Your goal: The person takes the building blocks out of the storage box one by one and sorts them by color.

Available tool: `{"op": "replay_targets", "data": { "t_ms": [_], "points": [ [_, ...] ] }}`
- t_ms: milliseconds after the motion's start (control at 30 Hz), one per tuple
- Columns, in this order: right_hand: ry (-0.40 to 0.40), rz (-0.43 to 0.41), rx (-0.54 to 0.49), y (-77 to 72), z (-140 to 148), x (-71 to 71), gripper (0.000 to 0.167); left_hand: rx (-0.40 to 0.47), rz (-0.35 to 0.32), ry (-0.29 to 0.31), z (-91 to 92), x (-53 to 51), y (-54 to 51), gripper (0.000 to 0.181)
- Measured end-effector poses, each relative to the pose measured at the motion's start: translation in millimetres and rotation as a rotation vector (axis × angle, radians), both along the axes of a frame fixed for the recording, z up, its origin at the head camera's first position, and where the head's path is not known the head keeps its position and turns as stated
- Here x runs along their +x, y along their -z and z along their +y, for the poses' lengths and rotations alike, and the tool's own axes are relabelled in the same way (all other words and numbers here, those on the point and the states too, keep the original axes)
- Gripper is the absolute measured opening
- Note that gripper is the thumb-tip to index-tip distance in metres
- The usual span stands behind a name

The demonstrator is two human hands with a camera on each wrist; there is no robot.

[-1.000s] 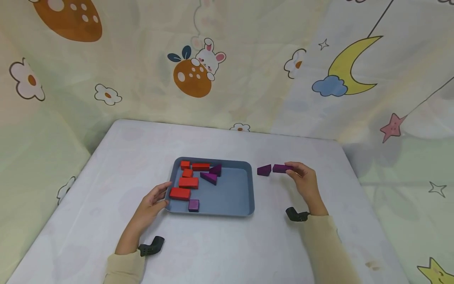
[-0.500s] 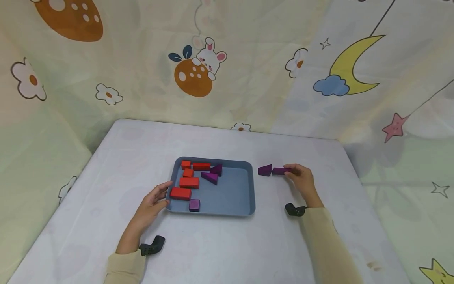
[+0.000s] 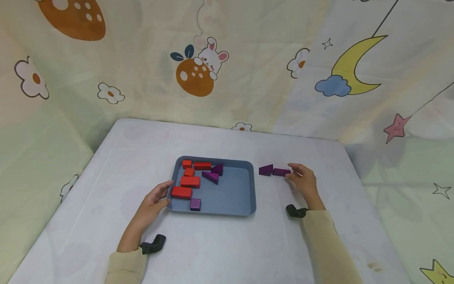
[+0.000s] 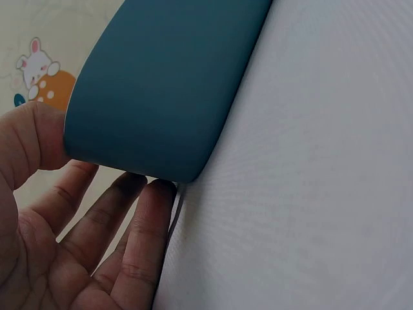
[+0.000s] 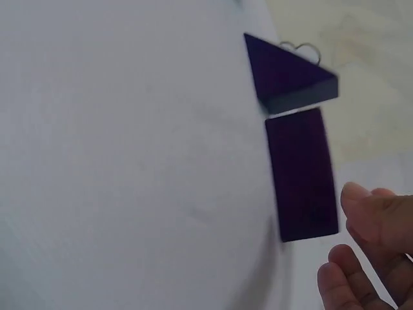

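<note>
The left hand [image 3: 152, 204] touches the left wall of a blue-grey tray [image 3: 238, 213] with thumb and fingertips. Seen from the left wrist, its fingers [image 4: 139, 265] reach the tray's lower edge [image 4: 155, 84], fairly straight. Just right of a purple rectangular block [image 3: 281, 172], the right hand [image 3: 306, 184] has its thumb and fingers apart. A narrow gap parts thumb and block [image 5: 302, 174] in the right wrist view. Beside that block's left end lies a purple wedge-like block [image 3: 266, 170]; in the right wrist view the wedge [image 5: 290, 77] stands above it.
Inside the tray, several red blocks [image 3: 190, 182] line the left and back. Two dark purple wedges, one of them nearer [image 3: 211, 177], lie right of them, and a purple cube [image 3: 195, 204] is near the front wall. A patterned cloth [image 3: 142, 59] hangs behind the table [image 3: 213, 252].
The right hand, earlier holding the purple rectangular block's right end, has let go and its fingers have spread slightly. The left hand keeps its place at the tray.
</note>
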State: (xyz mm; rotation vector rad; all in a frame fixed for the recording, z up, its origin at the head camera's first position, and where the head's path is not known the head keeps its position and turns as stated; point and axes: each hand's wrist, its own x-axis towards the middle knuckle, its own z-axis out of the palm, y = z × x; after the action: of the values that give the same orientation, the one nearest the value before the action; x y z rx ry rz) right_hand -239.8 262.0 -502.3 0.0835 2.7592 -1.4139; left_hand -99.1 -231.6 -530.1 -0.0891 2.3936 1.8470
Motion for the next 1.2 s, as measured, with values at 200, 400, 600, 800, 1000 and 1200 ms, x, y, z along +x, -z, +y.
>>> {"op": "replay_targets", "data": {
  "t_ms": [200, 400, 600, 800, 1000, 1200],
  "points": [
    [-0.010, 0.056, -0.034, -11.6, -14.1, 18.5, 0.044, -0.015, -0.003, -0.005, 0.0, 1.0, -3.2, 0.061],
    [-0.114, 0.130, -0.101, -14.6, -40.9, 36.6, 0.040, -0.019, -0.004, -0.010, 0.6, 0.1, -2.7, 0.061],
    [-0.211, 0.175, -0.181, -16.5, -72.8, 52.8, 0.040, -0.021, -0.001, -0.010, 1.6, -0.7, -1.2, 0.061],
    [-0.308, 0.211, -0.246, -16.5, -101.3, 64.7, 0.039, -0.015, 0.006, -0.002, 1.0, -0.4, 0.4, 0.060],
    [-0.389, 0.192, -0.272, -14.9, -124.8, 71.1, 0.038, -0.006, 0.006, -0.002, 0.9, -0.4, 0.5, 0.061],
    [-0.462, 0.141, -0.285, -10.9, -146.6, 75.5, 0.038, -0.003, -0.005, -0.008, 1.7, 0.1, 0.3, 0.061]
  ]
}}
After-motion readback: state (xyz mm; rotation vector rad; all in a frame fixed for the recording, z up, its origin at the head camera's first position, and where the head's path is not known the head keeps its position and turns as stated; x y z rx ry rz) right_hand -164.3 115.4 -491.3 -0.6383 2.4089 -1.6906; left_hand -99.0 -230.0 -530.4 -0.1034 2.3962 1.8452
